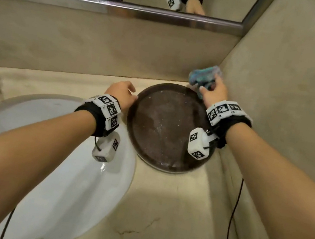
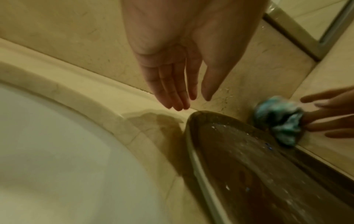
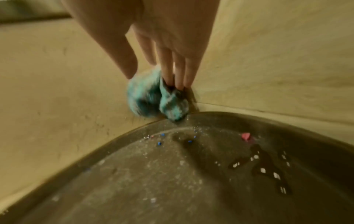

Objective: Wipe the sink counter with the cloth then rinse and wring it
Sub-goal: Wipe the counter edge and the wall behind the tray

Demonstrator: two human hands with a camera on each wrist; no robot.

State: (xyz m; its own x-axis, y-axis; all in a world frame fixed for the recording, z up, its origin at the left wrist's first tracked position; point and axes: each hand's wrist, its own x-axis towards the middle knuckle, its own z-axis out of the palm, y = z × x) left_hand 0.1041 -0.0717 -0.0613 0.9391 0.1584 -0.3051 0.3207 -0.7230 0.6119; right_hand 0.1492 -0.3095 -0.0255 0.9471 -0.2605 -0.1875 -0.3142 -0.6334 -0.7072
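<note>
Bunched, blurred teal cloth point(image 3: 153, 98)

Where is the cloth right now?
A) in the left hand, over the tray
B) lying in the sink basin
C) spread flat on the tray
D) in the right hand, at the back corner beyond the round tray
D: the right hand grips the bunched teal cloth in the wall corner beyond the tray.

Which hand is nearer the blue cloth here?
Right. The right hand is on the bunched blue cloth in the back corner beyond the round tray. The left hand is open at the tray's opposite rim, apart from the cloth.
</note>
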